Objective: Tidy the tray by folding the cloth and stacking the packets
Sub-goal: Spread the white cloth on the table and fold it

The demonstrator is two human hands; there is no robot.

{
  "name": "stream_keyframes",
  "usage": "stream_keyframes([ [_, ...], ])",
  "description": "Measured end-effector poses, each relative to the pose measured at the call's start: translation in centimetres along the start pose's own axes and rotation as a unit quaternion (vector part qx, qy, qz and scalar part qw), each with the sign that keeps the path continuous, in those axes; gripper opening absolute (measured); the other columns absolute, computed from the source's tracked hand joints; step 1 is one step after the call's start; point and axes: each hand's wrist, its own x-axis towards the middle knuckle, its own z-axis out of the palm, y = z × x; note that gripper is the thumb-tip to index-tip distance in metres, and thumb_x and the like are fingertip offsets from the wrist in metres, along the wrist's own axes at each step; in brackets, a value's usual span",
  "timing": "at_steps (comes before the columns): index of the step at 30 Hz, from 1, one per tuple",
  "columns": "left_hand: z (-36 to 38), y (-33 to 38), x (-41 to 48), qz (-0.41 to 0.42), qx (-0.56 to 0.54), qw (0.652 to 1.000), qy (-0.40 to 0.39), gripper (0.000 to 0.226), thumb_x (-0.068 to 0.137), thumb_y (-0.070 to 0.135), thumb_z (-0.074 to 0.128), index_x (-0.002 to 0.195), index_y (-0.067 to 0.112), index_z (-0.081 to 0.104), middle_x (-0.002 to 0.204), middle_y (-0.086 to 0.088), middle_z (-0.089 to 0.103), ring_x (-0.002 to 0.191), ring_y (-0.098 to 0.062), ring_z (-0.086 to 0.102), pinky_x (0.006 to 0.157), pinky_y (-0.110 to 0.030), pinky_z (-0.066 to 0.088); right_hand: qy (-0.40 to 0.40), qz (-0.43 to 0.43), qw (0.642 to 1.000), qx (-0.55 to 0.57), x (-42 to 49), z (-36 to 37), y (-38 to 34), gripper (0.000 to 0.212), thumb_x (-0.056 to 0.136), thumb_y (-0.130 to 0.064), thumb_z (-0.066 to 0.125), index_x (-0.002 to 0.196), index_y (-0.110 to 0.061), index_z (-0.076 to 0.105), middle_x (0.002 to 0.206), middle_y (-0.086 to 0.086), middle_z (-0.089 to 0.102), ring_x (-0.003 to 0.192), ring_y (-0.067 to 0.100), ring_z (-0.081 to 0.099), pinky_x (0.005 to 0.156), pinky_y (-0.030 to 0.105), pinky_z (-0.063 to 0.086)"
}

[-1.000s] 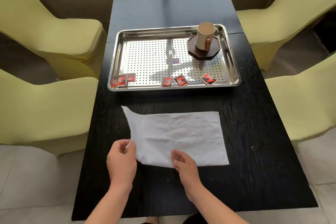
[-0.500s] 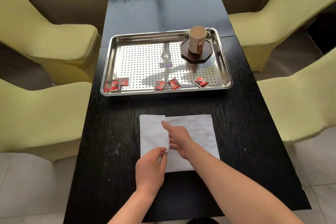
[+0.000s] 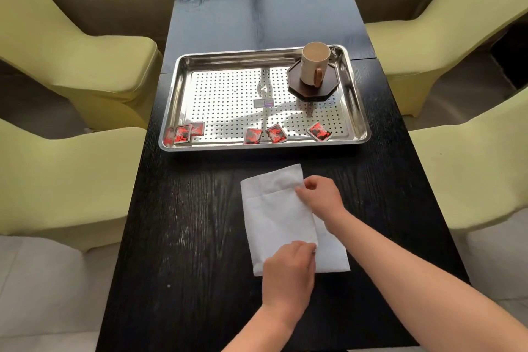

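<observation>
A white cloth lies on the black table in front of the tray, its left part folded over to the right. My left hand pinches the near corner of the folded flap. My right hand pinches the flap's far right edge. The steel perforated tray holds several red and black packets along its near edge: a small overlapping group at the left corner, two near the middle and one to the right.
A cream mug stands on a dark octagonal coaster in the tray's far right corner. Yellow-green covered chairs flank the narrow table on both sides.
The cloth lay spread wide a second ago. Both hands carried its left side over to the right, so it is now about half as wide. The view shifted closer.
</observation>
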Motion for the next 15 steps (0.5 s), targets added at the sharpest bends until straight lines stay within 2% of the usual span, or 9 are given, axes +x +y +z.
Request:
stream_keyframes([
  [3,1.6,1.3,0.6,0.038,0.041,0.998,-0.041,0.011,0.078,0.014,0.08,0.074,0.018,0.071,0.062,0.006,0.063,0.051,-0.012,0.058,0.042,-0.028,0.05,0.012,0.019,1.0,-0.005,0.4,-2.2,2.2,0.018,0.086,-0.017,0.067,0.076,-0.002,0.065,0.07,0.007,0.059,0.067,0.018,0.052,0.062,0.035,0.043],
  [5,2.5,1.9,1.0,0.052,0.075,0.992,-0.082,0.018,0.069,0.014,0.085,0.068,0.02,0.069,0.056,0.007,0.058,0.047,-0.011,0.054,0.038,-0.024,0.043,0.018,0.039,0.999,-0.006,0.7,-3.2,3.5,0.021,0.087,-0.017,0.067,0.075,0.0,0.062,0.071,0.01,0.059,0.067,0.021,0.053,0.064,0.039,0.045],
  [8,4.0,2.2,1.3,0.045,0.089,0.988,-0.121,0.02,0.064,0.016,0.087,0.066,0.022,0.068,0.055,0.008,0.057,0.045,-0.01,0.052,0.038,-0.022,0.039,0.033,0.064,0.997,-0.011,1.1,-4.0,5.0,0.02,0.088,-0.02,0.066,0.088,0.0,0.067,0.087,0.017,0.069,0.077,0.028,0.064,0.071,0.043,0.053],
  [10,5.2,1.8,0.9,0.037,0.07,0.989,-0.126,0.006,0.08,0.021,0.076,0.085,0.022,0.074,0.072,0.006,0.068,0.063,-0.012,0.063,0.052,-0.025,0.051,0.036,0.072,0.997,-0.017,1.1,-4.1,5.6,0.016,0.09,-0.02,0.065,0.089,-0.004,0.068,0.09,0.015,0.07,0.082,0.03,0.066,0.072,0.043,0.056],
  [12,5.6,1.3,0.3,-0.006,0.023,0.99,-0.142,0.025,0.093,0.028,0.057,0.111,0.021,0.073,0.098,0.005,0.073,0.089,-0.016,0.067,0.075,-0.031,0.055,0.037,0.071,0.997,-0.024,1.2,-4.1,6.1,0.014,0.089,-0.02,0.065,0.085,-0.007,0.066,0.083,0.011,0.068,0.075,0.027,0.063,0.067,0.039,0.052],
  [15,5.1,-0.1,-0.7,-0.089,0.001,0.99,-0.107,0.032,0.094,0.036,0.053,0.118,0.023,0.069,0.113,0.009,0.067,0.107,-0.012,0.061,0.089,-0.028,0.05,0.041,0.066,0.996,-0.05,1.1,-4.2,6.5,0.009,0.088,-0.02,0.065,0.081,-0.015,0.064,0.078,0.003,0.067,0.073,0.021,0.063,0.065,0.036,0.051],
])
